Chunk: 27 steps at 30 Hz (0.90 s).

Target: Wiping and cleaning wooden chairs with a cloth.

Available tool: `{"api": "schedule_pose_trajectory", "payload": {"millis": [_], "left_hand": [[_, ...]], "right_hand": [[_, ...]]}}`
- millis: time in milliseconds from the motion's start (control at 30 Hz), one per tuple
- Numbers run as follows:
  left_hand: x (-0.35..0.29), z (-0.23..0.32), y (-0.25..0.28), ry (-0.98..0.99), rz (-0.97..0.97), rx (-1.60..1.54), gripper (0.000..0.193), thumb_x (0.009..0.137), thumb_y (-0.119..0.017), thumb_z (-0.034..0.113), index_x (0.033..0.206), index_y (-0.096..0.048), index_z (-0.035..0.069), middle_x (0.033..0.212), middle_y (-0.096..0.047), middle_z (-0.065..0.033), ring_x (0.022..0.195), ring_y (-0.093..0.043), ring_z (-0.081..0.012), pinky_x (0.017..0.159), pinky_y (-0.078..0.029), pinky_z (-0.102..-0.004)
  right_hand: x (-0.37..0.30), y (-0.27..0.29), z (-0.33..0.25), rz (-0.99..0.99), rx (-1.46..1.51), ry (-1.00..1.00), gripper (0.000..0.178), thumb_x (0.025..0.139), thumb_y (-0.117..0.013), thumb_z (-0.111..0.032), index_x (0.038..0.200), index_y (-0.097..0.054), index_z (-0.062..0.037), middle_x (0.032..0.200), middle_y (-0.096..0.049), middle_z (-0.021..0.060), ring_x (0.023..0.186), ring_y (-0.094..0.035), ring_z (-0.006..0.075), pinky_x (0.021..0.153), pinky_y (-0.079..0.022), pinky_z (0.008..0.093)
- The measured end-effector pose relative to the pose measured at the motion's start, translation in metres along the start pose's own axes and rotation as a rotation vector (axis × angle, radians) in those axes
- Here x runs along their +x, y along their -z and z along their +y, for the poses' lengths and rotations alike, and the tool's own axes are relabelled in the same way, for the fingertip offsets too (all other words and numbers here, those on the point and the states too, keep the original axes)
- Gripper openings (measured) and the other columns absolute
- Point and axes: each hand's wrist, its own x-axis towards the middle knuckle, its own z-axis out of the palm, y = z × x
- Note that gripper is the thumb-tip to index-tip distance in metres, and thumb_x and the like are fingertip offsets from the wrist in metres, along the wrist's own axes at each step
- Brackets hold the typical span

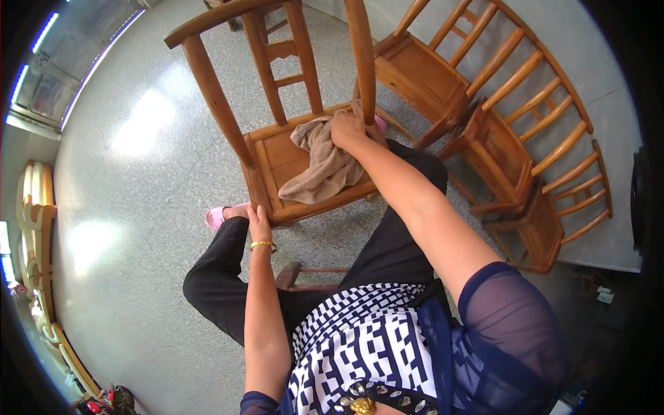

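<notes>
A wooden chair [280, 155] with a slatted back stands in front of me, its seat facing up. On the right part of that seat lies a crumpled brown cloth [321, 166]. My right hand [348, 130] is closed on the cloth near the seat's back right corner, close to the right back post. With its fingers wrapped over the edge, my left hand [259, 223] grips the seat's front left corner. A yellow bangle circles my left wrist.
Along the wall to the right stand several similar wooden chairs [501, 149] in a row. Wooden furniture [38, 228] lines the left side. My legs straddle the chair, feet in pink slippers [216, 217]. The floor [159, 290] is grey and speckled.
</notes>
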Motion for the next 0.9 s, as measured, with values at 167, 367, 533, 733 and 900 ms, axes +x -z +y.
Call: {"api": "schedule_pose_trajectory", "payload": {"millis": [167,367,533,733,900], "left_hand": [[-0.002,0.009,0.002,0.005,0.027,0.04,0.046,0.09,-0.041,0.031,0.126,-0.036,0.003,0.113,-0.052,-0.0243,0.107,-0.049,-0.0367,0.089,-0.038,-0.0374],[0.001,0.005,0.002,0.013,-0.006,-0.044,0.046,0.089,-0.041,0.03,0.126,-0.036,0.004,0.113,-0.052,-0.025,0.107,-0.049,-0.0372,0.088,-0.038,-0.0378],[-0.002,0.012,0.0,0.02,0.007,-0.006,0.049,0.089,-0.041,0.034,0.128,-0.035,0.004,0.114,-0.051,-0.0256,0.108,-0.048,-0.0378,0.089,-0.038,-0.0377],[0.02,-0.003,0.017,0.066,-0.082,0.016,0.059,0.086,-0.046,0.041,0.127,-0.035,-0.001,0.114,-0.052,-0.0211,0.106,-0.05,-0.0309,0.088,-0.038,-0.0336],[0.038,0.006,0.013,0.155,0.045,0.011,0.076,0.078,-0.053,0.053,0.128,-0.035,-0.001,0.111,-0.053,-0.0256,0.106,-0.051,-0.0337,0.09,-0.038,-0.0345]], "right_hand": [[-0.006,0.008,0.011,-0.01,0.039,0.029,0.026,0.077,-0.049,-0.01,0.097,-0.059,0.0033,0.101,-0.06,0.0218,0.096,-0.059,0.0296,0.08,-0.047,0.0363],[-0.041,0.022,0.014,-0.131,0.002,0.076,0.031,0.075,-0.05,-0.008,0.103,-0.054,0.0051,0.1,-0.06,0.0226,0.097,-0.058,0.0316,0.083,-0.045,0.0384],[-0.085,0.01,0.024,-0.174,0.078,0.007,0.027,0.078,-0.046,-0.011,0.098,-0.053,0.0045,0.099,-0.058,0.0251,0.093,-0.057,0.0371,0.08,-0.044,0.0445],[-0.109,0.019,0.031,-0.257,0.057,0.025,0.032,0.079,-0.046,-0.015,0.103,-0.052,0.0046,0.098,-0.058,0.0251,0.093,-0.057,0.0379,0.079,-0.045,0.0457],[-0.072,0.019,0.019,0.058,0.104,0.037,0.031,0.081,-0.044,-0.017,0.103,-0.052,0.0037,0.097,-0.058,0.0243,0.092,-0.057,0.0381,0.078,-0.045,0.0453]]}}
